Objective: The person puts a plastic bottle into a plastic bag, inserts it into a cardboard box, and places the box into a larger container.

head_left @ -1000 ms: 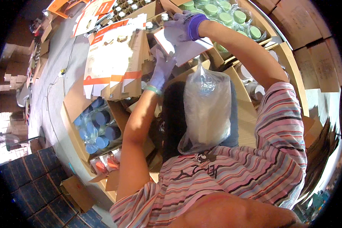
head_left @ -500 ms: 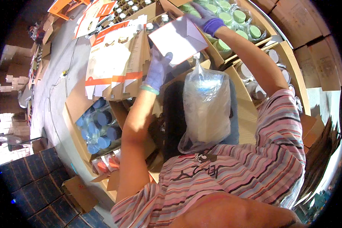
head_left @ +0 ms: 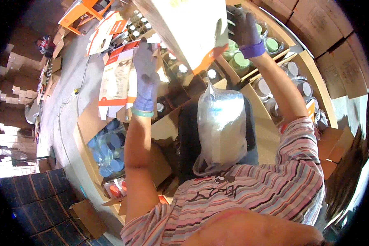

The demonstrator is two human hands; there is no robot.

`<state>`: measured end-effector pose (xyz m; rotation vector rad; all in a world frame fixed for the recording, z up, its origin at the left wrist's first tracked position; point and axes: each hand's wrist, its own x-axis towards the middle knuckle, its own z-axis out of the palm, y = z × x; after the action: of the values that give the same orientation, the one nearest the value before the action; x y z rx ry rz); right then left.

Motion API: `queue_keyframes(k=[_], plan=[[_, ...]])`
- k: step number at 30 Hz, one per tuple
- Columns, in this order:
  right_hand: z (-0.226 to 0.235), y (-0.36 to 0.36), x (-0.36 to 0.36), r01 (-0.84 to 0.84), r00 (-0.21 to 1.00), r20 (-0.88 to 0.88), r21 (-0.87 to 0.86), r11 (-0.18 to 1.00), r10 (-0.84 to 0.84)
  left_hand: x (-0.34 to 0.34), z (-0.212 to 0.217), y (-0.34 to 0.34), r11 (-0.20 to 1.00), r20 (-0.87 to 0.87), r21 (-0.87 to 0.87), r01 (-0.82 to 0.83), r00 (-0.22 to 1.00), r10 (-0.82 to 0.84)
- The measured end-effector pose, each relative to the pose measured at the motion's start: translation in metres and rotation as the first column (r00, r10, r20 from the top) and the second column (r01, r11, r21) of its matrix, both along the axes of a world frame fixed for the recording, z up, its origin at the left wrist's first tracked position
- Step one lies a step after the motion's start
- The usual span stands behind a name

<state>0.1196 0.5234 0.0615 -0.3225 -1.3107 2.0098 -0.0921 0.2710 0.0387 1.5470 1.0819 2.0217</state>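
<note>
A white carton with orange trim (head_left: 184, 28) stands tilted at the top middle, large and overexposed. My left hand (head_left: 145, 78), in a grey-purple glove, is apart from its left edge, with fingers stretched upward in front of flat printed cartons (head_left: 117, 78). At the carton's right edge, my gloved right hand (head_left: 245, 30) has its fingers spread; whether they touch it is hard to tell. Under that hand are green-capped jars (head_left: 239, 61) in plastic. Dark bottles with white caps (head_left: 182, 69) sit in a divided box below the carton.
A clear plastic bag of pale content (head_left: 223, 135) rests on my lap. Blue-lidded jars (head_left: 108, 147) fill a box at left; white-lidded jars (head_left: 291, 69) fill one at right. Cardboard boxes (head_left: 315, 33) are stacked at upper right, dark boxes (head_left: 41, 197) at lower left. A cable (head_left: 63, 110) crosses the floor.
The carton has turned, from its white folded end showing to a long side showing, and has risen. My left hand has let go and moved left; my right hand has moved right.
</note>
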Motion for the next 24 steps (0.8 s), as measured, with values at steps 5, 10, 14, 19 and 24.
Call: queue_keyframes(k=[5, 10, 14, 19, 24], plan=[[-0.048, -0.020, -0.021, 0.339, 0.930, -0.149, 0.699, 0.629, -0.335, 0.019, -0.006, 0.017, 0.907, -0.571, 0.027, -0.421, 0.738, 0.360], [-0.065, -0.039, -0.010, -0.075, 0.982, -0.148, 0.259, 0.963, 0.117, 0.024, -0.011, 0.003, 0.952, 0.215, -0.257, -0.169, 0.950, 0.226], [-0.061, -0.069, -0.007, -0.108, 0.991, 0.133, 0.659, 0.744, 0.026, 0.013, -0.022, -0.014, 0.717, -0.727, 0.041, -0.696, 0.472, 0.499], [-0.079, -0.026, -0.017, -0.059, 0.946, 0.258, 0.731, 0.680, -0.195, 0.019, 0.008, -0.006, 0.888, 0.010, -0.269, -0.372, 0.921, 0.389], [-0.055, 0.007, -0.034, 0.172, 0.885, 0.236, 0.634, 0.754, -0.400, 0.011, 0.058, 0.013, 0.926, 0.018, -0.225, -0.304, 0.949, 0.316]])
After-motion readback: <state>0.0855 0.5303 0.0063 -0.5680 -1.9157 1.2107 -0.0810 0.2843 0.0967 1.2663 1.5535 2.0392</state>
